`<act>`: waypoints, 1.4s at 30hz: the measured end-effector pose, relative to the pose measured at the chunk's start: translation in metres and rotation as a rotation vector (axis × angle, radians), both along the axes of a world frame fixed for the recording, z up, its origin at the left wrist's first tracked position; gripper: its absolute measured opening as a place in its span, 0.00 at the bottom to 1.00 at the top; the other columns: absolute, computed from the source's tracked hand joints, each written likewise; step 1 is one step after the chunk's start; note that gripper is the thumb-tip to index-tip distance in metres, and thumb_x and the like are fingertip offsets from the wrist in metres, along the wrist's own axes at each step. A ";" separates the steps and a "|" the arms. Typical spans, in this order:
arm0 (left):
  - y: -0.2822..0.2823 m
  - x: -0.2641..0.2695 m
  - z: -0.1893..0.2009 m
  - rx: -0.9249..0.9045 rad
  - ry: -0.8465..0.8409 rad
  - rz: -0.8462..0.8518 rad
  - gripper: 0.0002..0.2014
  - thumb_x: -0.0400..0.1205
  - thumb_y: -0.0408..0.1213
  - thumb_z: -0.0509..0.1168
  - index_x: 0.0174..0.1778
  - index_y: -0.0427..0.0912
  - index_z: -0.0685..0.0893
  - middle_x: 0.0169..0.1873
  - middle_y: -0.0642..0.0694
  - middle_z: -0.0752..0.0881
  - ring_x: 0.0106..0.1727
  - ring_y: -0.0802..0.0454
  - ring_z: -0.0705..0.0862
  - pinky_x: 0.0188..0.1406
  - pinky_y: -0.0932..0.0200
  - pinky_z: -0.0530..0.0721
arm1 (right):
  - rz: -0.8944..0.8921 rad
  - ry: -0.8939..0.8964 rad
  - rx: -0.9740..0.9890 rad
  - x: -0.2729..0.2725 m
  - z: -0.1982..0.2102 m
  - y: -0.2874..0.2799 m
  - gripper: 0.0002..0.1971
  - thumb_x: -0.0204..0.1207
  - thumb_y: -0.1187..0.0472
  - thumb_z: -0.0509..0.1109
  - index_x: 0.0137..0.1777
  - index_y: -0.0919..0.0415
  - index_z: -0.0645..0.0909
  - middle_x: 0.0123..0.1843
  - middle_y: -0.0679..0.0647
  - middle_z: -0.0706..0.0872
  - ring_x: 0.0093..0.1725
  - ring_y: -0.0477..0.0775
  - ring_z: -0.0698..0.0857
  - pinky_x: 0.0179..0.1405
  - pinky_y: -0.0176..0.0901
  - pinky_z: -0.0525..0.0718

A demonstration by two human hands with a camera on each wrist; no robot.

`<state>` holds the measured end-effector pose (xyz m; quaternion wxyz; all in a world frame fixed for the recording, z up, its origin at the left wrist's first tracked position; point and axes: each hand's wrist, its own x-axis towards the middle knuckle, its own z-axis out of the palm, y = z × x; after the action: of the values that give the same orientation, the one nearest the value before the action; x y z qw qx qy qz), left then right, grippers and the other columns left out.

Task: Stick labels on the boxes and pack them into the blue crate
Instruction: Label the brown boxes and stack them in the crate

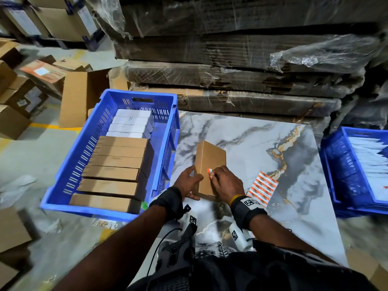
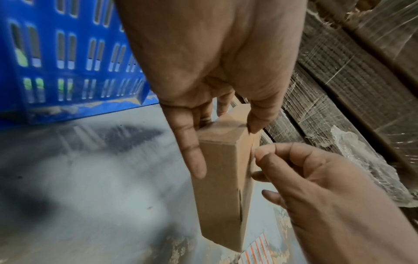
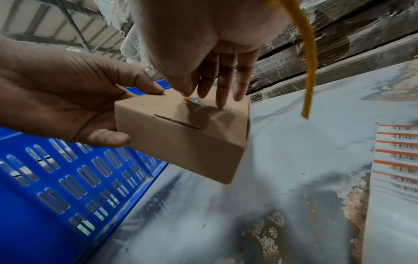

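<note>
My left hand [image 1: 190, 182] grips the near left corner of a plain brown box [image 1: 211, 158], thumb on top and fingers along its side. The box is held slightly tilted over the marble tabletop [image 1: 262, 143]. With thumb and forefinger, my right hand [image 1: 216, 177] pinches a small orange-and-white label [image 1: 209, 172] against the box's top face. In the right wrist view the label [image 3: 193, 98] sits under the fingertips [image 3: 220, 104] on the box [image 3: 181, 141]. The blue crate [image 1: 134, 93] stands to the left and holds rows of brown and white boxes. A sheet of orange labels [image 1: 262, 190] lies right of my hands.
A second blue crate [image 1: 333, 164] with white packets stands at the table's right edge. Wrapped stacks of flat cardboard [image 1: 241, 70] rise behind the table. Open cartons [image 1: 79, 97] and loose boxes lie on the floor to the left.
</note>
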<state>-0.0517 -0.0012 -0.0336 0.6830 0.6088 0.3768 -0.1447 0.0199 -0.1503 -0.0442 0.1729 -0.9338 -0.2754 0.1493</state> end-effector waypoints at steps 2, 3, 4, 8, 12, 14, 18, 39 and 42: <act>-0.001 0.000 0.000 0.013 0.005 -0.012 0.32 0.82 0.39 0.67 0.82 0.52 0.63 0.55 0.41 0.83 0.44 0.42 0.88 0.40 0.37 0.91 | -0.012 0.027 0.001 0.003 -0.001 -0.002 0.13 0.86 0.49 0.55 0.56 0.53 0.78 0.58 0.52 0.79 0.55 0.58 0.82 0.47 0.48 0.78; -0.001 0.000 0.001 0.020 0.005 -0.022 0.32 0.82 0.39 0.67 0.82 0.53 0.63 0.55 0.40 0.84 0.45 0.41 0.88 0.40 0.36 0.90 | -0.016 0.037 -0.003 0.004 -0.001 -0.003 0.13 0.86 0.49 0.55 0.57 0.53 0.78 0.59 0.52 0.79 0.56 0.58 0.82 0.49 0.49 0.79; -0.001 0.000 0.002 0.029 0.007 -0.034 0.32 0.82 0.39 0.67 0.82 0.53 0.64 0.55 0.40 0.84 0.45 0.41 0.88 0.40 0.36 0.90 | -0.017 0.045 -0.007 0.005 -0.002 -0.004 0.13 0.86 0.49 0.54 0.57 0.53 0.78 0.59 0.53 0.79 0.56 0.59 0.82 0.50 0.50 0.80; -0.001 0.000 0.004 0.090 0.028 -0.084 0.33 0.82 0.40 0.67 0.82 0.54 0.63 0.60 0.38 0.82 0.47 0.39 0.87 0.37 0.38 0.91 | -0.063 0.111 0.014 0.008 -0.002 -0.006 0.14 0.86 0.49 0.53 0.56 0.54 0.77 0.58 0.55 0.82 0.55 0.61 0.83 0.53 0.52 0.80; -0.002 -0.002 0.002 0.122 0.051 -0.109 0.33 0.83 0.40 0.66 0.83 0.54 0.62 0.59 0.40 0.81 0.45 0.41 0.87 0.36 0.41 0.91 | -0.075 0.148 0.053 0.012 -0.005 -0.008 0.13 0.86 0.49 0.54 0.54 0.55 0.76 0.55 0.56 0.85 0.52 0.61 0.83 0.51 0.53 0.82; -0.003 -0.002 0.000 0.138 0.056 -0.124 0.32 0.83 0.40 0.66 0.83 0.54 0.62 0.58 0.40 0.80 0.42 0.43 0.86 0.36 0.42 0.91 | -0.065 0.166 0.068 0.013 -0.005 -0.008 0.12 0.86 0.50 0.55 0.54 0.56 0.76 0.55 0.56 0.85 0.52 0.62 0.83 0.51 0.53 0.82; -0.004 -0.002 -0.004 0.177 0.067 -0.153 0.32 0.82 0.41 0.66 0.83 0.54 0.62 0.64 0.38 0.79 0.42 0.42 0.86 0.34 0.43 0.91 | -0.067 0.188 0.109 0.015 -0.006 -0.012 0.13 0.86 0.49 0.56 0.52 0.57 0.75 0.52 0.58 0.85 0.51 0.63 0.83 0.50 0.53 0.82; 0.006 -0.002 -0.065 0.469 0.230 -0.275 0.27 0.84 0.39 0.64 0.79 0.38 0.68 0.75 0.37 0.76 0.72 0.40 0.76 0.68 0.55 0.73 | -0.392 0.418 0.285 -0.002 -0.030 -0.103 0.11 0.78 0.67 0.66 0.37 0.52 0.80 0.37 0.51 0.87 0.42 0.57 0.88 0.40 0.42 0.81; 0.002 0.000 -0.067 0.487 0.277 -0.314 0.28 0.84 0.40 0.64 0.79 0.36 0.67 0.74 0.36 0.76 0.72 0.38 0.77 0.67 0.55 0.74 | -0.491 0.386 0.235 -0.003 -0.034 -0.135 0.10 0.78 0.66 0.67 0.37 0.53 0.81 0.37 0.55 0.88 0.43 0.62 0.89 0.44 0.48 0.85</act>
<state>-0.0514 0.0011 -0.1007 0.4288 0.7795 0.3912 -0.2357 0.0171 -0.2851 -0.0787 0.3591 -0.9005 -0.0198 0.2444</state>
